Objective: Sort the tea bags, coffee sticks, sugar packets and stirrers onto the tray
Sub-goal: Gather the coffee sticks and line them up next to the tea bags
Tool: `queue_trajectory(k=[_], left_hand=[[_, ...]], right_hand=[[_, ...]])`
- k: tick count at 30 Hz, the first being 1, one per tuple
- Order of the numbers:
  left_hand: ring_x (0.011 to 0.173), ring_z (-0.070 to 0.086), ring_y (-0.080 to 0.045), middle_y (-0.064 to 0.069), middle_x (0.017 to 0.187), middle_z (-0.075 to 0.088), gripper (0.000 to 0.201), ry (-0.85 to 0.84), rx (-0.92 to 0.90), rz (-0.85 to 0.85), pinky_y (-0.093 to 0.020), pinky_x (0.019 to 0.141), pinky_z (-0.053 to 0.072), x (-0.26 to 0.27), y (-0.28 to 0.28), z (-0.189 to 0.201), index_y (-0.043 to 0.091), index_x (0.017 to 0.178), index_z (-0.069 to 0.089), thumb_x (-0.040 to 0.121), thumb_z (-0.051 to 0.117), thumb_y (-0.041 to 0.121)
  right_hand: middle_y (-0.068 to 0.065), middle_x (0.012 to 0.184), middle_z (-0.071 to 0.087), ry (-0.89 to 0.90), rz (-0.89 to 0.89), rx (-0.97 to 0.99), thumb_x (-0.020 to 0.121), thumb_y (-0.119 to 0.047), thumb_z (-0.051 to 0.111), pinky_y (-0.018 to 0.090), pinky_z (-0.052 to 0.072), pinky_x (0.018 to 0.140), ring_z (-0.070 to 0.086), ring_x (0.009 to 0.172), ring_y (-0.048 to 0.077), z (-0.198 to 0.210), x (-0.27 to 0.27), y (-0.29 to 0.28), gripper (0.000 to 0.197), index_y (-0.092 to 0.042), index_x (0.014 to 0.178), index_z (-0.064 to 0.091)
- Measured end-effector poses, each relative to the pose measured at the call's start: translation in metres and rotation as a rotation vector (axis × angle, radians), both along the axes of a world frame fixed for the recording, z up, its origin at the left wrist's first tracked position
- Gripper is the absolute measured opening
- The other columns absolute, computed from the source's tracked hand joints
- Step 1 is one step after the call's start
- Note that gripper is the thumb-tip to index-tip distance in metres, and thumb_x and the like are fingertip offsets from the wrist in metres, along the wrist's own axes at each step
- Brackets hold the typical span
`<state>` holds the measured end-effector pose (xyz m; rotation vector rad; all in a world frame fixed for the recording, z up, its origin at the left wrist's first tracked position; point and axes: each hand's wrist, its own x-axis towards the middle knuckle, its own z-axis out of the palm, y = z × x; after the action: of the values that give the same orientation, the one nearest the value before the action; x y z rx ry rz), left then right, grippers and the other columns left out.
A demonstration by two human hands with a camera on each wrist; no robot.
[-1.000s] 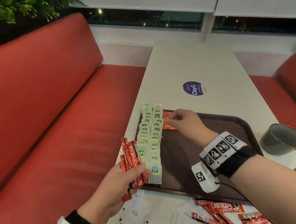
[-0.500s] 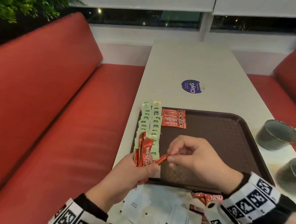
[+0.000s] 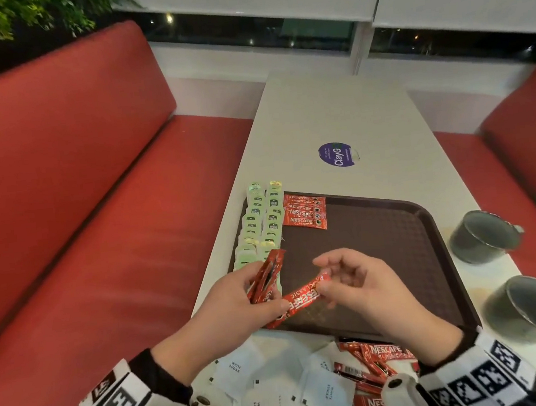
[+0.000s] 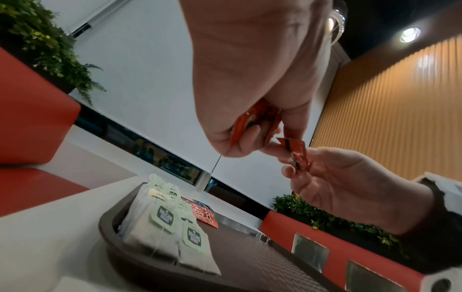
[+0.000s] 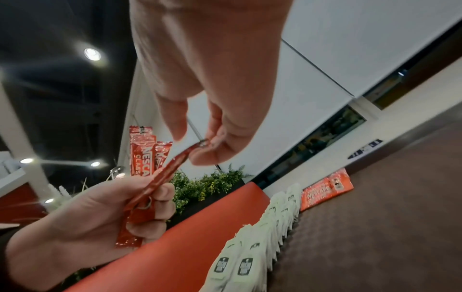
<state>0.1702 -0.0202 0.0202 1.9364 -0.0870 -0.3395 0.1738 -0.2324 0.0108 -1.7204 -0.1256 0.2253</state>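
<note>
Since half a second ago the right hand (image 3: 365, 288) has drawn one red foil coffee stick (image 3: 298, 300) farther out of the bundle of red sticks (image 3: 264, 277) gripped by the left hand (image 3: 237, 300), above the dark brown plastic tray's (image 3: 427, 219) near-left edge. Coffee-sorting step; next, I judge, lay it by the far-left row of sticks (image 3: 305, 212).
</note>
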Motion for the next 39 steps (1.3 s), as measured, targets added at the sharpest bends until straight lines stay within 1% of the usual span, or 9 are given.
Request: queue_trajectory(k=[3, 6, 10, 12, 17, 19, 22, 28, 39], left_hand=[[0.074, 0.064, -0.008, -0.003, 0.084, 0.069, 0.013, -0.072, 0.003, 0.106, -0.019, 0.070, 0.051, 0.001, -0.005, -0.001, 0.010, 0.083, 0.062, 0.079, 0.074, 0.014], [0.062, 0.061, 0.000, -0.002, 0.075, 0.070, 0.012, -0.111, -0.046, 0.238, -0.006, 0.057, 0.044, 0.006, -0.013, -0.002, 0.013, 0.080, 0.063, 0.078, 0.075, 0.012], [0.083, 0.065, 0.000, 0.011, 0.089, 0.070, 0.028, -0.069, -0.113, 0.245, -0.012, 0.073, 0.050, 0.012, -0.025, -0.006, 0.035, 0.089, 0.061, 0.077, 0.077, 0.014], [0.084, 0.065, 0.000, 0.012, 0.089, 0.070, 0.029, -0.075, -0.118, 0.274, -0.012, 0.071, 0.051, 0.015, -0.028, -0.007, 0.036, 0.087, 0.061, 0.076, 0.077, 0.015], [0.077, 0.062, 0.005, 0.015, 0.085, 0.066, 0.012, -0.050, -0.155, 0.334, 0.000, 0.058, 0.043, 0.016, -0.015, -0.011, 0.019, 0.084, 0.061, 0.081, 0.073, 0.017], [0.077, 0.063, 0.003, 0.015, 0.085, 0.067, 0.016, 0.001, -0.193, 0.339, -0.003, 0.060, 0.045, 0.013, -0.010, -0.016, 0.020, 0.091, 0.060, 0.082, 0.073, 0.017], [0.067, 0.062, 0.010, 0.022, 0.069, 0.067, 0.017, 0.061, -0.227, 0.333, -0.005, 0.056, 0.045, 0.008, -0.003, -0.023, 0.024, 0.085, 0.059, 0.081, 0.073, 0.014], [0.052, 0.057, 0.010, 0.022, 0.054, 0.061, 0.020, 0.093, -0.252, 0.355, -0.007, 0.050, 0.041, 0.004, 0.009, -0.031, 0.023, 0.077, 0.057, 0.082, 0.072, 0.011], [0.049, 0.056, 0.006, 0.019, 0.054, 0.061, 0.021, 0.117, -0.269, 0.365, -0.008, 0.052, 0.044, 0.006, 0.013, -0.042, 0.022, 0.076, 0.057, 0.080, 0.073, 0.009]], right_hand=[[0.005, 0.073, 0.065, 0.160, -0.002, 0.003, 0.077, 0.002, 0.074, 0.032, 0.054, 0.060, 0.063, 0.063, 0.017, -0.002, 0.005, 0.005, 0.029, -0.012, 0.100, 0.065], [0.007, 0.070, 0.066, 0.281, 0.008, 0.097, 0.079, -0.001, 0.071, 0.023, 0.050, 0.056, 0.062, 0.060, 0.013, 0.000, 0.010, 0.016, 0.010, -0.008, 0.084, 0.067], [0.003, 0.067, 0.068, 0.172, -0.035, 0.153, 0.086, -0.001, 0.065, 0.022, 0.049, 0.058, 0.061, 0.058, 0.009, 0.002, 0.023, 0.038, 0.017, -0.013, 0.074, 0.068], [0.001, 0.066, 0.067, 0.120, -0.022, 0.115, 0.087, -0.002, 0.064, 0.025, 0.051, 0.060, 0.060, 0.058, 0.010, 0.006, 0.031, 0.046, 0.015, -0.012, 0.076, 0.066], [-0.001, 0.062, 0.063, -0.038, -0.080, -0.362, 0.085, -0.012, 0.069, 0.038, 0.056, 0.067, 0.061, 0.059, 0.015, -0.001, 0.088, 0.024, 0.021, -0.020, 0.067, 0.061], [-0.001, 0.071, 0.063, -0.038, -0.076, -0.690, 0.085, -0.016, 0.067, 0.041, 0.054, 0.077, 0.063, 0.074, 0.022, -0.013, 0.121, 0.009, 0.024, -0.023, 0.064, 0.057], [-0.001, 0.092, 0.061, -0.021, -0.018, -1.068, 0.088, -0.019, 0.060, 0.042, 0.044, 0.095, 0.059, 0.098, 0.024, -0.029, 0.149, 0.003, 0.008, -0.024, 0.082, 0.062], [-0.002, 0.100, 0.062, -0.004, 0.055, -1.209, 0.089, -0.023, 0.062, 0.042, 0.041, 0.098, 0.057, 0.103, 0.022, -0.048, 0.179, 0.012, 0.004, -0.024, 0.085, 0.064], [0.004, 0.108, 0.062, -0.197, 0.128, -1.453, 0.093, -0.021, 0.050, 0.041, 0.037, 0.095, 0.055, 0.105, 0.026, -0.059, 0.193, 0.015, 0.017, -0.020, 0.106, 0.061]])
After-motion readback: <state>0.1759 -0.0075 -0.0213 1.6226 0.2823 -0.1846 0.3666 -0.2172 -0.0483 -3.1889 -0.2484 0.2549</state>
